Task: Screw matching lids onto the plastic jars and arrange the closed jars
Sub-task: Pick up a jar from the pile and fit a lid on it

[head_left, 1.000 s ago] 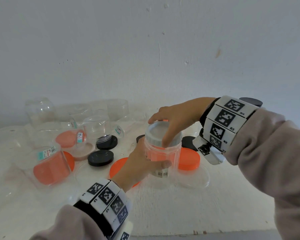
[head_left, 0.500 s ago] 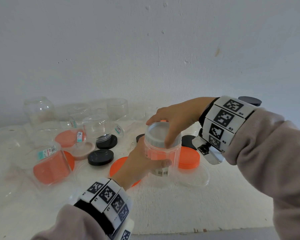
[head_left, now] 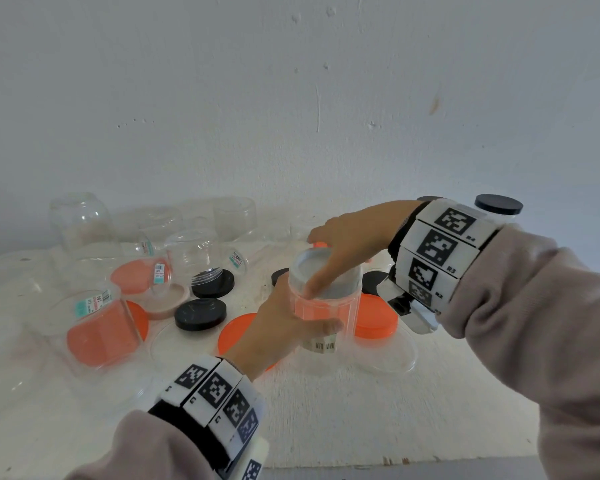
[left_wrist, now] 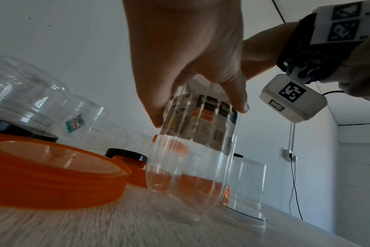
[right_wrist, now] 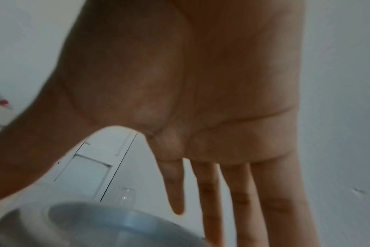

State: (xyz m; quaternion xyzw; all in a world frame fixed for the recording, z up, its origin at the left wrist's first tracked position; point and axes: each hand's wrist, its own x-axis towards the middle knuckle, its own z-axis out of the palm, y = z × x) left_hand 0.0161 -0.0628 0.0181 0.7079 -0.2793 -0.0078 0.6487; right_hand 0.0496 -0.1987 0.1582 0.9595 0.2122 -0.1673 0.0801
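The left hand (head_left: 284,320) wraps round the body of a clear ribbed jar (head_left: 326,317), thumb across the near side and fingers curled behind it, holding it upright with its base just above or on the white worktop (head_left: 326,410); from the left wrist view the base looks very close to the surface, but contact cannot be told. The right hand (head_left: 347,251) comes over the top from the right, its thumb and fingers bent down round the rim of a white lid (head_left: 321,275) that sits on the jar's mouth. In the right wrist view the palm is spread above the lid (right_wrist: 95,225) with the fingers (right_wrist: 239,200) reaching down its far side. Just behind and to the right of the held jar lies an orange lid (head_left: 374,317), and another orange lid (head_left: 236,334) lies under the left wrist. To the left of the left hand are two black lids (head_left: 200,314), one of them under a jar, and several open clear jars (head_left: 101,327), some tipped on their sides with orange showing through them. Beyond the right wrist stands a jar closed with a black lid (head_left: 498,204).
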